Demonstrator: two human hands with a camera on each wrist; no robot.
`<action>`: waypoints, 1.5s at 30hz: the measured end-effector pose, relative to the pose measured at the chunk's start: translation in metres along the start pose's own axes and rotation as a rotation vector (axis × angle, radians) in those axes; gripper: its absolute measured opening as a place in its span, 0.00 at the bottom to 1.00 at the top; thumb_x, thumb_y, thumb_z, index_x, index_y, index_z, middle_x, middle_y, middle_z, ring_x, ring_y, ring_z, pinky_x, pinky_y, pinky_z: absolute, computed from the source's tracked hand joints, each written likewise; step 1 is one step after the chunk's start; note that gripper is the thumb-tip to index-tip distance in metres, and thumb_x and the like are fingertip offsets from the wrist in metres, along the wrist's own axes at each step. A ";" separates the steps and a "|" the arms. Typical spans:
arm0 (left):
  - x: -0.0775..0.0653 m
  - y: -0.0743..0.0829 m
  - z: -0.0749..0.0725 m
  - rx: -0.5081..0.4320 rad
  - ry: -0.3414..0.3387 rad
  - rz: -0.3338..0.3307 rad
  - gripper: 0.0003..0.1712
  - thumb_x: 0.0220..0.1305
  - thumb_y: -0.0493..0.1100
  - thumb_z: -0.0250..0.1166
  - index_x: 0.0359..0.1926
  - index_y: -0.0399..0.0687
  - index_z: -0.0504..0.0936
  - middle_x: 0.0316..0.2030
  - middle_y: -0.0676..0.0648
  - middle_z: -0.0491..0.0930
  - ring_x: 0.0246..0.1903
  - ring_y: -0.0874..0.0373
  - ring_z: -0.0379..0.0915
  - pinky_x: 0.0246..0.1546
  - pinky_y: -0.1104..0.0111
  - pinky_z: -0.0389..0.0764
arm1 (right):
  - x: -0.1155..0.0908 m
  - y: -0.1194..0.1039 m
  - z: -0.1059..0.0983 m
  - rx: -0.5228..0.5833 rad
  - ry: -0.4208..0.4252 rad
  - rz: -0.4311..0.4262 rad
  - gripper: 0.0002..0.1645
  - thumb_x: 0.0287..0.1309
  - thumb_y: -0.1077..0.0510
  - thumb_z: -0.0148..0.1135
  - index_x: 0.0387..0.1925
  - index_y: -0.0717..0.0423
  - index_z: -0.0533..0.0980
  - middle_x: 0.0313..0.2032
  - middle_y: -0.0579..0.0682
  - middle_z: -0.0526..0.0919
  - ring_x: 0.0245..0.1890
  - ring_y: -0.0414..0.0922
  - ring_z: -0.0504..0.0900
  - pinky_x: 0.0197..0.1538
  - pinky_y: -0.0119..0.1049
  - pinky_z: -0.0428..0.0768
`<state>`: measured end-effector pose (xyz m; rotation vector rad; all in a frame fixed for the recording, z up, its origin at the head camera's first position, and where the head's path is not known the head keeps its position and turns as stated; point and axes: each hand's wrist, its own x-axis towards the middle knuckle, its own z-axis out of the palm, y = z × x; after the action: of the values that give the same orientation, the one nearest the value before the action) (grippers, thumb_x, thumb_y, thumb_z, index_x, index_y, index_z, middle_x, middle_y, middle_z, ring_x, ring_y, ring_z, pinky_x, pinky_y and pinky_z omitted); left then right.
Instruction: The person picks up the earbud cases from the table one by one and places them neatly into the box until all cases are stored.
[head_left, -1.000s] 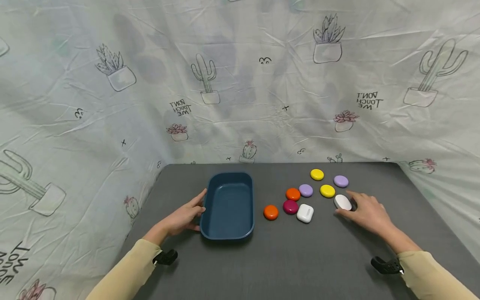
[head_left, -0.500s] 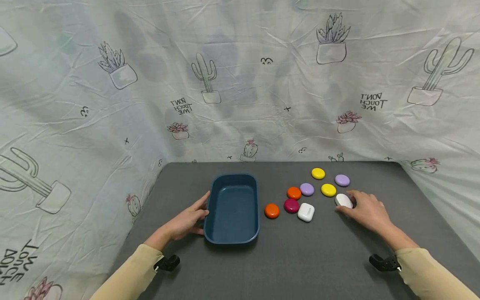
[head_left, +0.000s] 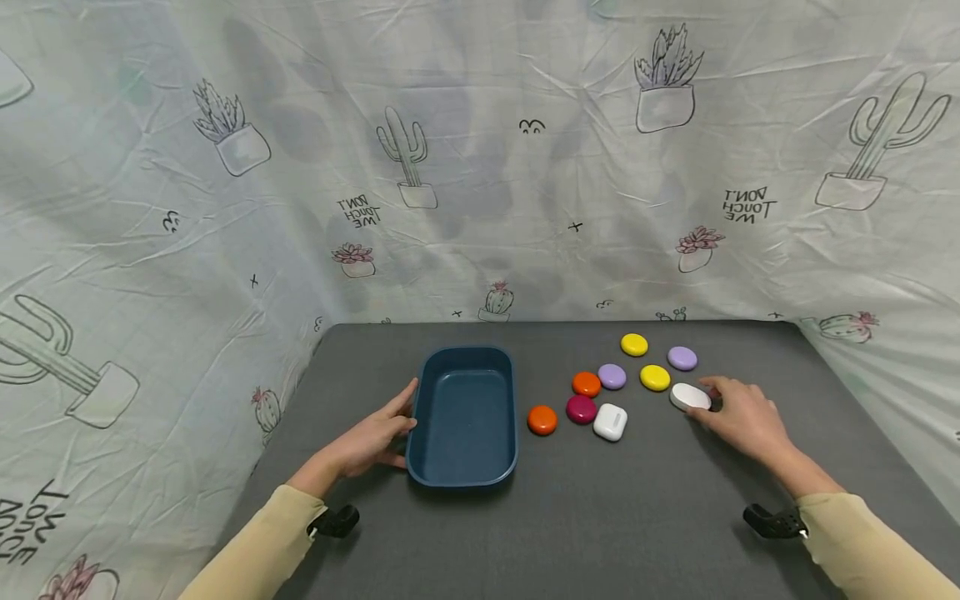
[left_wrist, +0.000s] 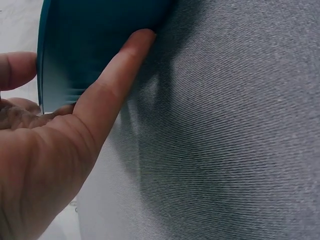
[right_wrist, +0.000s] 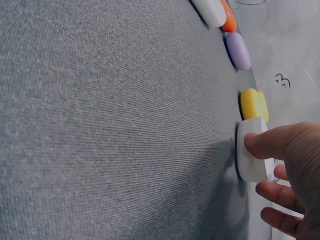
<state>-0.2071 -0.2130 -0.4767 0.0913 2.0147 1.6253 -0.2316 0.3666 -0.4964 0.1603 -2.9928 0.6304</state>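
Note:
In the head view my right hand [head_left: 746,418] holds a rounded white case [head_left: 690,397] at the right of the table, thumb at its near side and index finger behind it. The right wrist view shows the thumb pressed against the side of the case, with the other fingers apart from it. My left hand [head_left: 369,443] touches the outer left wall of a deep blue tray [head_left: 461,429], fingers fairly straight. In the left wrist view the thumb [left_wrist: 112,82] lies along the tray's outer side and a fingertip meets its rim. The tray has nothing in it.
Between tray and right hand lie orange discs [head_left: 542,420], a dark red disc [head_left: 581,409], purple discs [head_left: 612,377], yellow discs [head_left: 655,377] and a white earbud case [head_left: 611,422]. A cactus-print cloth [head_left: 480,167] hangs behind the grey table [head_left: 585,525].
The rounded white case has turned slightly and lies more sideways, with the right hand shifted a little to the right. The left hand and tray have shifted slightly right in view.

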 end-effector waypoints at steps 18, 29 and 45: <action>0.005 -0.002 -0.007 0.040 -0.010 0.009 0.43 0.79 0.39 0.46 0.82 0.74 0.36 0.81 0.41 0.34 0.77 0.37 0.40 0.47 0.45 0.81 | -0.003 0.001 0.004 0.009 0.031 -0.074 0.32 0.58 0.54 0.72 0.59 0.69 0.77 0.55 0.72 0.79 0.51 0.72 0.72 0.46 0.70 0.67; 0.010 -0.001 -0.012 0.068 -0.046 0.022 0.42 0.79 0.40 0.46 0.82 0.75 0.37 0.81 0.43 0.36 0.77 0.38 0.43 0.48 0.47 0.81 | -0.004 0.000 0.005 -0.006 0.034 -0.067 0.29 0.58 0.54 0.71 0.57 0.69 0.78 0.53 0.74 0.78 0.50 0.72 0.71 0.45 0.68 0.67; 0.011 -0.005 -0.013 0.077 -0.057 0.033 0.42 0.79 0.41 0.46 0.82 0.74 0.36 0.81 0.43 0.33 0.77 0.38 0.41 0.48 0.47 0.81 | -0.001 0.001 0.004 0.007 -0.006 -0.040 0.29 0.57 0.54 0.72 0.55 0.70 0.79 0.52 0.74 0.78 0.47 0.69 0.70 0.43 0.63 0.67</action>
<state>-0.2211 -0.2220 -0.4837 0.1982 2.0425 1.5476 -0.2313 0.3662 -0.5011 0.2215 -2.9849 0.6378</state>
